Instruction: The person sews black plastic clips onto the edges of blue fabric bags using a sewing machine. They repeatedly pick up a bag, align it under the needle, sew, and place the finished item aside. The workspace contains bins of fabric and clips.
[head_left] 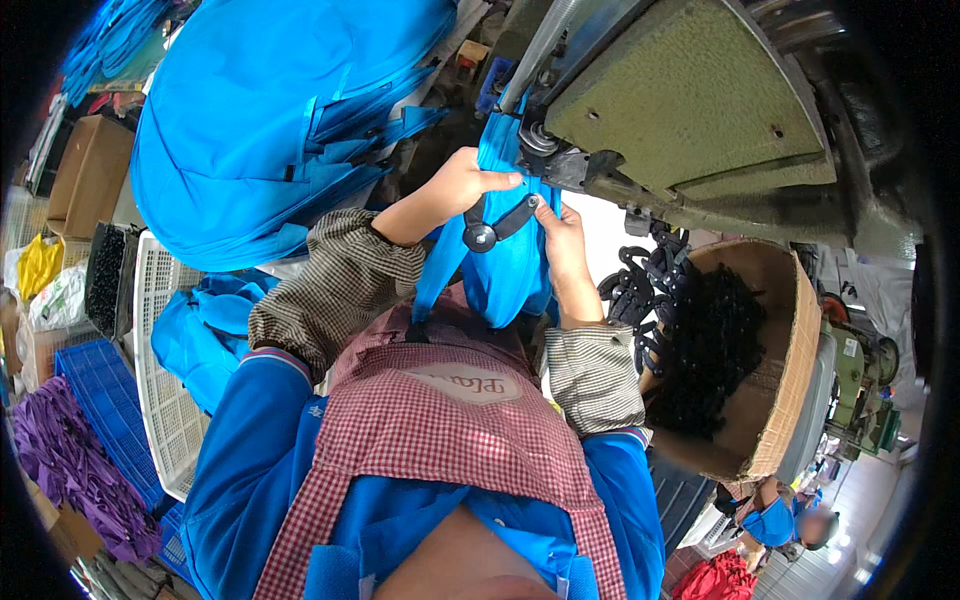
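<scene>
My left hand [466,188] grips a bright blue fabric piece [500,275], its thumb lying on top and its fingers mostly hidden by the cloth. On the other side my right hand [562,235] is closed on the same cloth, thumb at the end of a black strap [515,217]. That short strap has a round black disc [480,237] at its lower left end. The cloth's upper end lies beside the working parts of a green machine [690,110], next to a metal rod [540,55]. Where cloth meets machine is partly hidden.
At the upper left lies a big pile of blue fabric pieces [270,120]. A white plastic basket [170,390] holds more blue cloth. On the right stands a cardboard box [790,370] of black parts, with black loops [645,280] beside it. Another person [775,520] is at lower right.
</scene>
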